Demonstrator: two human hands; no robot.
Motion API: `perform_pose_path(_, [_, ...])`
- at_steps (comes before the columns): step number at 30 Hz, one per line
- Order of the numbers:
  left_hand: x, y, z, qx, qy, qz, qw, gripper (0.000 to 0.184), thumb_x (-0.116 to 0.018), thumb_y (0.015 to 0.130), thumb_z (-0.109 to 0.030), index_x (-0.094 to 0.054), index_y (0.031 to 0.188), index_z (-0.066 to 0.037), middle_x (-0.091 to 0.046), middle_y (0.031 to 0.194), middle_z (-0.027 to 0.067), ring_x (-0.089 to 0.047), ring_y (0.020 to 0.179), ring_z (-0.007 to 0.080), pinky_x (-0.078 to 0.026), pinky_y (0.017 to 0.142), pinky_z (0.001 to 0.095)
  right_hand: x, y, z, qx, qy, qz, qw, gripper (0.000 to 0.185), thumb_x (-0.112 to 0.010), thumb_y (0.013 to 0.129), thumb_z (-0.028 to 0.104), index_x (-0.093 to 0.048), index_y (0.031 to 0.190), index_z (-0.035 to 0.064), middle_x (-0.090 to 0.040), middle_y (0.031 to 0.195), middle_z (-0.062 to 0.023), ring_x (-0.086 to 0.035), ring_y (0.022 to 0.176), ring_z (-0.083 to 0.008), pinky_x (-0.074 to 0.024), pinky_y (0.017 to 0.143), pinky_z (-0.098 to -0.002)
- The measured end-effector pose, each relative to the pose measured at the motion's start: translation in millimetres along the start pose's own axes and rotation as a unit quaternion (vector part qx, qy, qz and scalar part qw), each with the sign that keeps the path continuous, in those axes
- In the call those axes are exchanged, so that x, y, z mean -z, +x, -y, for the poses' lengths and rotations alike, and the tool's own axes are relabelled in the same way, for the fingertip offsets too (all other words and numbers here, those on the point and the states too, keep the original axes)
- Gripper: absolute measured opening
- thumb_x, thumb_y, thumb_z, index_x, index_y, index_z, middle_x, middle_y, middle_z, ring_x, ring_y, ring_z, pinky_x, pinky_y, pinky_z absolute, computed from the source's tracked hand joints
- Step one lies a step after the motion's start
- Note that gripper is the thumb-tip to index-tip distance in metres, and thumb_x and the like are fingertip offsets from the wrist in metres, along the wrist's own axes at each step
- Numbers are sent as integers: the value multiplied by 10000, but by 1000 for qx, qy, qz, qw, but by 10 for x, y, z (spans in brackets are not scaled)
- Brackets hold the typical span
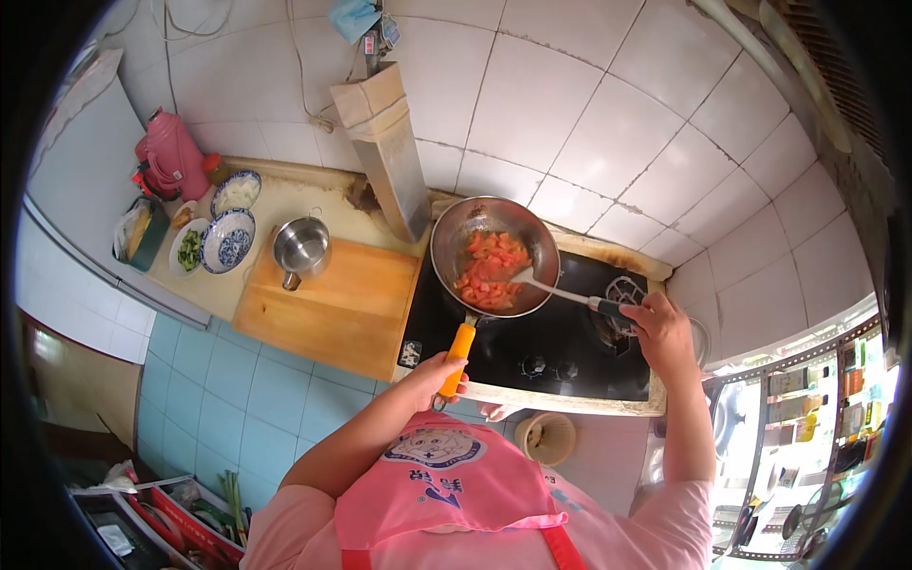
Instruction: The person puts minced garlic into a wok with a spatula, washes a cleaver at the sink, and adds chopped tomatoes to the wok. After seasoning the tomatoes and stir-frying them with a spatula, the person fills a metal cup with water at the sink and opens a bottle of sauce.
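Chopped red tomato pieces (491,269) lie in a metal wok (446,233) on the black gas stove (513,347). My left hand (439,380) is wrapped round the wok's orange handle (458,359). In my right hand (657,328) is the dark grip of a spatula (565,293), whose pale head touches the tomato at the right side of the wok. My right hand is over the right part of the stove, near the free burner (622,309).
Left of the stove, a wooden cutting board (332,318) bears a small metal pot (302,249). Beyond it are patterned bowls (228,241), a plate of chopped greens (189,249) and a pink thermos (174,157). A bin (546,438) stands below the stove's front edge.
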State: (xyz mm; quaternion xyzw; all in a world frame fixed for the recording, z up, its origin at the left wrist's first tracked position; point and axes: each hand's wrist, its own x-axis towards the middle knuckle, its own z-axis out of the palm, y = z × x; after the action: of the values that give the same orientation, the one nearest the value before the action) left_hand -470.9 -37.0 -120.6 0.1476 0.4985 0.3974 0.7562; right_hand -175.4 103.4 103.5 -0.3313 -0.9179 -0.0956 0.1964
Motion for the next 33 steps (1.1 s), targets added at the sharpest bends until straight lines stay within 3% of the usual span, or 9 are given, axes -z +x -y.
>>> perform_pose_path(3, [48,51,34,-1,8,17,1000,339,-578,934,-371,-479,1138,-119,-580,921,63,-600,740,162,-517,543,296,-175,-79,-30,-19,5,37,999,215,-680,711,11,-707,897,115,-533,795,-71,-585,741,-272,-496,641,-377])
perform_pose_path(11, [83,33,-12,16,2,35,999,332,-572,939,-368,-467,1154,-138,-584,943,65,-614,788,170,-528,576,321,-459,-163,95,-102,14,-38,994,329,-702,655,-27,-689,952,114,-540,842,-78,-582,777,-286,-498,672,-391])
perform_pose_path(16, [86,-10,-53,41,-7,29,999,329,-538,956,-366,-440,1179,-145,-586,987,71,-639,859,202,-547,606,350,-594,-191,163,-99,30,-12,995,371,-696,647,-35,-679,987,113,-530,838,-79,-578,777,-295,-495,679,-398])
perform_pose_path(22, [326,-13,-11,55,-101,76,990,356,-406,991,-442,-423,1201,-156,-579,1054,84,-631,866,229,-542,620,447,-623,-309,456,-147,-6,-47,988,368,-675,663,-31,-673,1006,103,-534,857,-95,-580,789,-304,-489,686,-400])
perform_pose_path(27, [460,-94,19,49,-46,77,995,379,-428,980,-449,-416,1247,-180,-568,1128,74,-595,947,212,-508,712,439,-1121,-448,590,-177,14,-96,979,290,-586,741,-3,-673,1008,71,-556,885,-123,-579,798,-329,-488,708,-418])
perform_pose_path(29, [434,-174,0,-12,-21,33,999,452,-427,968,-477,-407,1286,-157,-571,1160,104,-577,1021,251,-495,774,445,-1274,-547,670,-180,11,-97,979,294,-568,745,-2,-676,1008,71,-560,887,-123,-580,796,-327,-488,705,-416])
perform_pose_path(33, [424,-236,-37,-59,-12,-12,998,482,-498,926,-477,-425,1294,-174,-479,1253,87,-507,1108,236,-475,830,440,-1476,-749,848,-206,40,-102,973,304,-561,735,7,-682,1002,88,-560,884,-117,-584,803,-319,-492,698,-411])
